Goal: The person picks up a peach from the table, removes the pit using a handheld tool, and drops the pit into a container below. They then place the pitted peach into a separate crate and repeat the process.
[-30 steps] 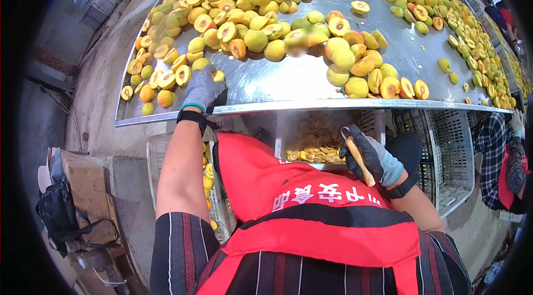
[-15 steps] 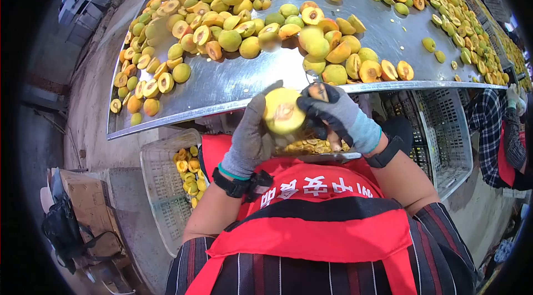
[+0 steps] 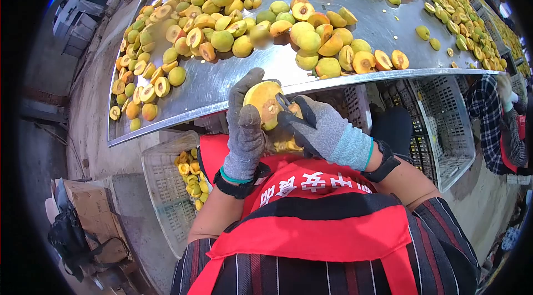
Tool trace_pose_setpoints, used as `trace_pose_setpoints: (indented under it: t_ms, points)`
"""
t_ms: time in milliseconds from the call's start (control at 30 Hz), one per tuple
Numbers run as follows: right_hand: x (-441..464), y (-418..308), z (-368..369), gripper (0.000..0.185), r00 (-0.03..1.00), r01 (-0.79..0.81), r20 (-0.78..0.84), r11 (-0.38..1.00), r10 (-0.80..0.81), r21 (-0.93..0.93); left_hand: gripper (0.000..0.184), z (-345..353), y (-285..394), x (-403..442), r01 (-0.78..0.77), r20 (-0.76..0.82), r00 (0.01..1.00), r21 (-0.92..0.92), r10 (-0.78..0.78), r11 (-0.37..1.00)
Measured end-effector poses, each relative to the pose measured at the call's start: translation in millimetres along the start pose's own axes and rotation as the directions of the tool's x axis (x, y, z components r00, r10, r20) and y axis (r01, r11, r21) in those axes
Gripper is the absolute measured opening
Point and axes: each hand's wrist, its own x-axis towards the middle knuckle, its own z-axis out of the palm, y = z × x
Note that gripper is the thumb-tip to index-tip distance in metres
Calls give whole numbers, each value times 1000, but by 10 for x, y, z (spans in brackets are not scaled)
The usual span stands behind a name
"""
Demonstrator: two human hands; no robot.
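1. The yellow fruit (image 3: 260, 99) you're working on sits in your left hand (image 3: 246, 128), with a brownish patch on the side towards your other grip.
2. Your left grip is curled part-way, only as wide as the fruit, with the fingers bent around it.
3. Your right hand (image 3: 330, 128), just beside it, has its grip closed around a small tool (image 3: 282, 99). The metal tip is up against the fruit; the fingers hide most of the handle.
4. Just beyond both grips is the near edge of the metal surface (image 3: 214, 88). A large pile of fruit (image 3: 222, 41), some whole and some halved, spreads across it, ahead and to the left of your grips.
5. Below and left of your left grip, a plastic crate (image 3: 158, 184) holds yellow fruit pieces (image 3: 192, 175).
6. Well to the right of your right grip stands another crate (image 3: 451, 120), and past it a co-worker's checked clothing (image 3: 483, 120) shows.
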Motion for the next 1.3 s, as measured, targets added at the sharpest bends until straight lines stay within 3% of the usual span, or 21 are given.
trace_pose_setpoints:
  t_ms: [133,200,267,400,433,467,500,533,567,600,733,800,900,967,1000,1067,1133,1167,1200,1267,1300]
  points:
    - [-12,-126,53,41,983,-174,105,960,154,221,86,14,4,-10,-64,2,998,144,64,988]
    - [-21,-168,75,41,971,-232,132,924,200,303,88,38,-7,-7,-194,-33,976,306,214,932]
    - [-34,-168,98,39,939,-327,261,819,225,472,81,29,-10,-27,-219,-3,973,296,230,930]
    - [22,116,267,37,974,-201,176,898,142,390,66,-11,39,-11,-239,55,970,394,237,888]
    - [139,468,434,36,964,244,-87,967,-250,-75,66,-21,32,-8,-238,55,970,392,236,888]
    - [200,655,522,35,739,492,-114,648,-664,-582,65,-33,21,-8,-162,34,987,353,160,921]
    - [144,457,417,35,738,493,-114,647,-665,-582,63,-40,17,-1,-86,18,996,313,84,946]
    - [32,95,234,33,968,229,-103,973,-231,-24,63,-18,29,-1,-87,19,996,314,85,946]
    - [-37,-98,145,31,969,-240,177,844,175,479,65,23,45,-15,-72,-4,997,187,74,980]
    - [-29,-97,168,31,969,-239,178,844,174,479,66,52,53,-17,-61,-27,998,57,62,997]
    - [1,-80,234,32,970,-239,124,761,207,603,69,69,16,-18,-162,-84,982,70,168,984]
    - [21,-61,229,33,971,-236,124,758,204,608,71,58,15,-16,-243,-29,967,199,254,949]
    - [42,-45,221,32,990,-143,74,866,122,480,70,9,1,-7,-303,42,951,335,307,892]
    - [-17,-123,191,31,946,-322,227,728,230,605,68,25,8,-15,-310,39,949,315,314,897]
    - [-40,-132,191,31,946,-324,228,726,231,606,67,33,18,-21,-318,38,946,296,321,901]
    - [-76,-133,191,30,975,-204,189,821,119,534,64,55,63,-12,-325,49,944,291,325,900]
    - [-17,-5,242,26,978,-193,168,844,124,500,61,43,91,-1,-329,55,943,286,327,900]
    - [97,223,307,25,928,351,-122,936,-353,-36,58,10,103,19,-247,65,969,323,239,913]
    - [148,248,317,25,594,601,-75,504,-801,-620,55,-14,107,27,-162,69,987,361,147,918]
    - [98,246,269,24,632,601,-21,507,-774,-618,52,-33,81,54,-210,108,977,399,182,893]
    - [18,-11,151,23,972,233,-35,972,-233,13,52,-22,72,56,-144,86,988,280,125,949]
